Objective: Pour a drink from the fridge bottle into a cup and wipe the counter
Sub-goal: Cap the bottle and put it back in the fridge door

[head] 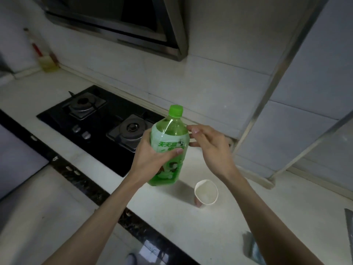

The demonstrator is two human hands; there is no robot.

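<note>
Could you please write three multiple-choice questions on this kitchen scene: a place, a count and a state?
1. Where is the paper cup? A. on the floor B. on the counter, right of the bottle C. under the hood
2. How many burners has the hob? A. one B. four C. two
3. The bottle's cap is: A. on the neck B. on the counter C. in the cup
Key: 1 B, it stands right of the bottle; 2 C, two rings show; 3 A, the green cap sits on the neck.
</note>
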